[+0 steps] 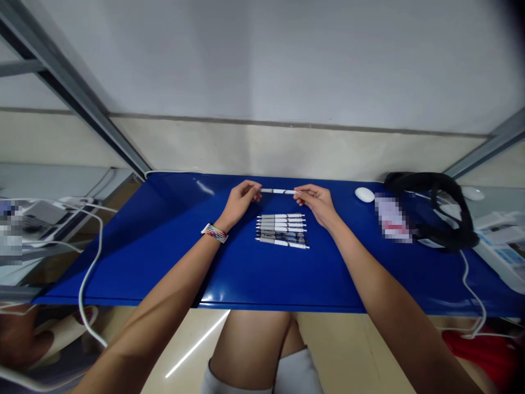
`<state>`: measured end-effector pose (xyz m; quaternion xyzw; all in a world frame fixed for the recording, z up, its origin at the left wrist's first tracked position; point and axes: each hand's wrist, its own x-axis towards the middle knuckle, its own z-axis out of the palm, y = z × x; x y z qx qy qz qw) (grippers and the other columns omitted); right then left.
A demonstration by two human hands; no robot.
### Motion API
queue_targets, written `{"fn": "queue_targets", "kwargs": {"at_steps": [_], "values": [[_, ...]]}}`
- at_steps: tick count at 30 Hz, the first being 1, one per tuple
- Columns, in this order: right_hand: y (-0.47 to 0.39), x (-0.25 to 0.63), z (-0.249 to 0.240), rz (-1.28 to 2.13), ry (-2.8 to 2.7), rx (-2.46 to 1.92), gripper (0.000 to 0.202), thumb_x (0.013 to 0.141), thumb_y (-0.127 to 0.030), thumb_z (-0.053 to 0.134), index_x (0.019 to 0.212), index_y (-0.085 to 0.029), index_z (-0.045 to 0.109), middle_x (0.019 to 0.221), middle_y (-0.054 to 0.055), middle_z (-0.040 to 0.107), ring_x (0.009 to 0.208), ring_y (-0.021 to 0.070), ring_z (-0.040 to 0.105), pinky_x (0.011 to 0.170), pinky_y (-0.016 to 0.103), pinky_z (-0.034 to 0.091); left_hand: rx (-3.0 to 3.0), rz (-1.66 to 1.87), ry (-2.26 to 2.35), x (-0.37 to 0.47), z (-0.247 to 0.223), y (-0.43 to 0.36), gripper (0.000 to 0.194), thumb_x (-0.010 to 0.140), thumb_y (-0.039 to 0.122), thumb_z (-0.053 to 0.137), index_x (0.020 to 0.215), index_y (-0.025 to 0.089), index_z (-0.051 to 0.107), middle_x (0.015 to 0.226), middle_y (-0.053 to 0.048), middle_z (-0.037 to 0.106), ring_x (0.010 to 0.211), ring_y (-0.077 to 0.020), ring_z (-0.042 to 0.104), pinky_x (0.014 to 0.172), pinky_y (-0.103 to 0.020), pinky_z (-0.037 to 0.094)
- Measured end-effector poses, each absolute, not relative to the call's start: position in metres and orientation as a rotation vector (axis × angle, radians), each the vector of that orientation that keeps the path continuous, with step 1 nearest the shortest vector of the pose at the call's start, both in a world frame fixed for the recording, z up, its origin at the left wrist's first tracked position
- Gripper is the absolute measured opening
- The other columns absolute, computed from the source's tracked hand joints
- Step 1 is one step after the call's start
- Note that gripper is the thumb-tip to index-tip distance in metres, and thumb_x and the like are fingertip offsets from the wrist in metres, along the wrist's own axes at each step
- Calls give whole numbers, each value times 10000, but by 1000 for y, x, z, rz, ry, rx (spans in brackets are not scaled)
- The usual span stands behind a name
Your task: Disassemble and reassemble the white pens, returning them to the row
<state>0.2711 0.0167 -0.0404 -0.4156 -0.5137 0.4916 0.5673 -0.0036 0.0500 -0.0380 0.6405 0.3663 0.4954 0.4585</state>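
Note:
A white and grey pen (279, 191) is held level between my two hands, above and behind a group of pens. My left hand (243, 200) pinches its left end, and a woven bracelet circles that wrist. Thumb and fingers of my right hand (318, 201) close on the pen's right end. Several pens (281, 223) lie side by side on the blue table (254, 279), their tips to the left. Most have white and grey bodies, and a darker one lies near the front of the group.
On the right are a white oval object (365, 195), a blurred-out packet (392, 217) and a black strap-like headset (445, 241). White cables (99, 246) hang at both sides. A wall (287, 148) stands behind the table; parts of other people show at both lower edges.

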Motion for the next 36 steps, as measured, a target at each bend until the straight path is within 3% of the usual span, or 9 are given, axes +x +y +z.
{"fn": "queue_targets", "kwargs": {"at_steps": [4, 8, 12, 16, 20, 23, 26, 33, 36], "values": [[18, 271, -42, 1160, -1202, -993, 310, 778, -431, 935, 992, -223, 847, 849, 51, 797, 735, 175, 695, 705, 336, 550, 1612, 1221, 878, -4, -37, 49, 427, 873, 354, 842, 1244, 192, 706, 962, -49, 768, 861, -173, 718, 842, -321, 562], [20, 272, -44, 1162, -1208, -991, 305, 776, -421, 937, 996, -228, 850, 851, 48, 797, 734, 173, 693, 701, 332, 540, 1639, 1170, 855, -5, -37, 48, 349, 1001, 411, 698, 1264, 182, 708, 912, -57, 778, 849, -180, 727, 865, -348, 567], [21, 273, -45, 1168, -1204, -976, 273, 795, -397, 926, 999, -230, 853, 847, 44, 795, 726, 164, 687, 697, 324, 528, 1689, 1180, 834, -5, -39, 48, 475, 922, 353, 810, 1355, 218, 671, 1089, -74, 795, 981, -203, 748, 938, -365, 563], [21, 273, -45, 1165, -1217, -980, 279, 795, -403, 925, 998, -226, 851, 847, 47, 795, 732, 167, 689, 697, 327, 527, 1713, 1166, 886, -5, -38, 49, 360, 1013, 414, 693, 1302, 199, 708, 918, -54, 787, 874, -191, 734, 897, -364, 557], [20, 272, -43, 1160, -1213, -991, 293, 783, -415, 929, 988, -224, 844, 836, 43, 791, 731, 168, 683, 697, 329, 527, 1729, 1191, 852, -5, -36, 48, 505, 926, 382, 805, 1383, 223, 664, 1079, -78, 801, 967, -203, 745, 915, -349, 556], [19, 271, -41, 1156, -1200, -989, 287, 775, -408, 931, 977, -225, 839, 830, 43, 788, 740, 171, 684, 709, 334, 531, 1705, 1154, 918, -5, -35, 46, 417, 1023, 454, 672, 1353, 199, 697, 863, -52, 784, 861, -196, 742, 904, -356, 555], [19, 271, -41, 1148, -1199, -1001, 286, 774, -413, 925, 973, -228, 836, 833, 44, 785, 745, 177, 683, 712, 339, 532, 1706, 1194, 899, -4, -33, 45, 540, 912, 408, 820, 1397, 219, 678, 1019, -72, 808, 920, -204, 751, 909, -349, 562], [19, 271, -41, 1152, -1220, -995, 271, 793, -409, 909, 982, -227, 841, 832, 41, 779, 736, 170, 676, 705, 330, 519, 1720, 1147, 968, -3, -34, 44, 297, 917, 473, 799, 994, 187, 828, 924, -78, 816, 869, -211, 733, 889, -367, 568], [19, 270, -41, 1163, -1220, -992, 252, 802, -401, 902, 970, -223, 843, 813, 39, 774, 715, 162, 669, 691, 323, 509, 1703, 1211, 928, -4, -37, 45, 303, 828, 425, 890, 1005, 190, 816, 1034, -86, 822, 885, -205, 737, 872, -355, 571]]}}
